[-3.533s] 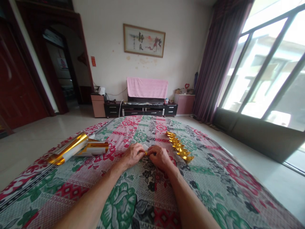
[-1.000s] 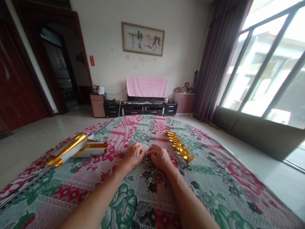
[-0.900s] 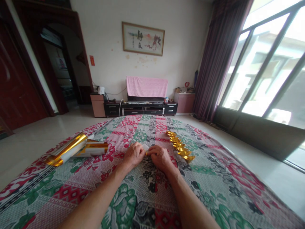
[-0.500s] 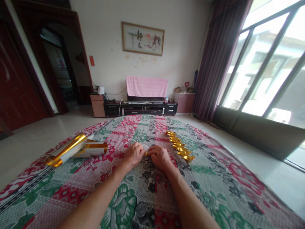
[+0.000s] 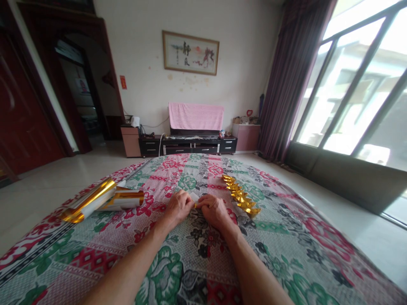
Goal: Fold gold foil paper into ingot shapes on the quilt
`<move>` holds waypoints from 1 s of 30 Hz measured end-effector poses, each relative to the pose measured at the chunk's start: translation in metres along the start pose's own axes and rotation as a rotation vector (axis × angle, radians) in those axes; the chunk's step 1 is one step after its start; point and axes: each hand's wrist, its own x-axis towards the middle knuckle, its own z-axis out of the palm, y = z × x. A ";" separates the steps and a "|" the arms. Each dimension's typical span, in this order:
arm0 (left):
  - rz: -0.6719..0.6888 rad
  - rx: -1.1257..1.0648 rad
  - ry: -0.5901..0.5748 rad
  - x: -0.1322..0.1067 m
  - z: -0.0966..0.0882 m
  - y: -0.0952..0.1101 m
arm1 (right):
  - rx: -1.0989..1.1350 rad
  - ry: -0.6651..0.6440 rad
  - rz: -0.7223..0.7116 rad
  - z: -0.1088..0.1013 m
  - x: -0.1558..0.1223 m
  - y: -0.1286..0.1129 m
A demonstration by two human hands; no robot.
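My left hand (image 5: 178, 207) and my right hand (image 5: 213, 210) meet knuckle to knuckle on a flowered cloth (image 5: 197, 250). Both are closed on a small piece of gold foil paper (image 5: 194, 199), white on one side, of which only a corner and a gold sliver show between the fingers. To the right of my right hand lies a row of several folded gold paper pieces (image 5: 240, 195). To the left of my left hand lie curled sheets of gold foil paper (image 5: 101, 199).
The cloth covers a wide flat surface with tiled floor (image 5: 41, 186) around it. A low black cabinet (image 5: 190, 145) with a pink towel stands at the far wall. Large windows (image 5: 359, 93) and a dark curtain fill the right side; a dark doorway is at left.
Almost nothing: both hands stay together on the same small paper piece, with only slight finger shifts and a small sway of the view.
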 end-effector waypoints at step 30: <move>-0.003 -0.393 -0.160 0.003 -0.017 -0.016 | -0.012 -0.010 0.005 0.002 0.000 0.003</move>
